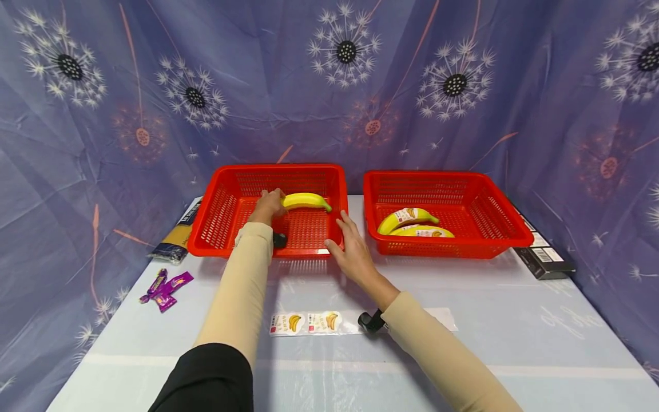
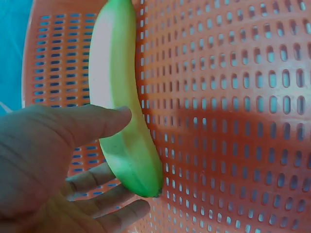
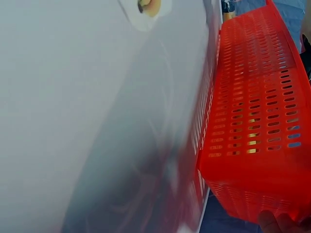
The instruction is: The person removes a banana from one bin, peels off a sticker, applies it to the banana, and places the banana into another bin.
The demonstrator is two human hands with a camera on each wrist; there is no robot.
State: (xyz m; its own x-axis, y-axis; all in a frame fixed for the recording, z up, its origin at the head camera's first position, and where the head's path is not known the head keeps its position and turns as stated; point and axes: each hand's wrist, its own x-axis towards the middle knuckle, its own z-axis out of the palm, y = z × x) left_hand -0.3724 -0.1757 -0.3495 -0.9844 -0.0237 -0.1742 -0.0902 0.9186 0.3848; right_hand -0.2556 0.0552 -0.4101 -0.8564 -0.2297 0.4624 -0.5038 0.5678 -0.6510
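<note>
One banana (image 1: 306,201) is gripped at its end by the left hand (image 1: 269,204) inside the left basket (image 1: 216,217), steadied by the open right hand (image 1: 352,250). So shallow a hold might let it slip.

Left hand (image 2: 53,165) holds banana (image 2: 121,102) (thumb on top, fingers under) above perforated floor of red basket (image 2: 233,107).

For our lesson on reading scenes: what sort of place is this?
Probably a staged tabletop set, not a kitchen: a dandelion-print cloth backdrop round a white table, with two red baskets of bananas.
</note>
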